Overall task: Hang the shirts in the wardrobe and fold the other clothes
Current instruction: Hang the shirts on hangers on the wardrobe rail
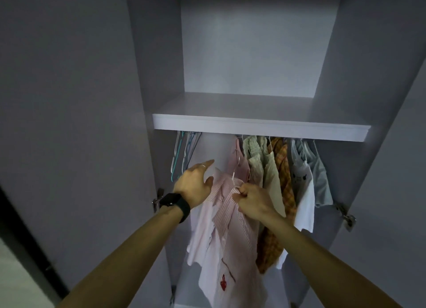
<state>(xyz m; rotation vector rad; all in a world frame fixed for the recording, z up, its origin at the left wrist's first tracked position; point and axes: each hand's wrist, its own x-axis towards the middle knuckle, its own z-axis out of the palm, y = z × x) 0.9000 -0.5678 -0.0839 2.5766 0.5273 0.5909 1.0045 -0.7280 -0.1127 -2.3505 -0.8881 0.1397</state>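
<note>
A pink-and-white striped shirt (227, 224) with a red motif near its hem hangs on a white wire hanger (235, 171) in front of the open wardrobe. My right hand (252, 202) pinches the shirt's collar at the base of the hanger. My left hand (196, 183), a black watch on its wrist, rests with straight fingers on the shirt's left shoulder, the forefinger pointing into the wardrobe. The hanger's hook sits below the shelf edge; the rail is hidden behind that edge.
A white shelf (260, 128) spans the wardrobe above the clothes. Several empty hangers (182, 153) hang at the left. At the right hang a pink top (239, 162), a green floral top (255, 160), an orange checked shirt (284, 181) and white and pale blue tops (306, 187). Both doors stand open.
</note>
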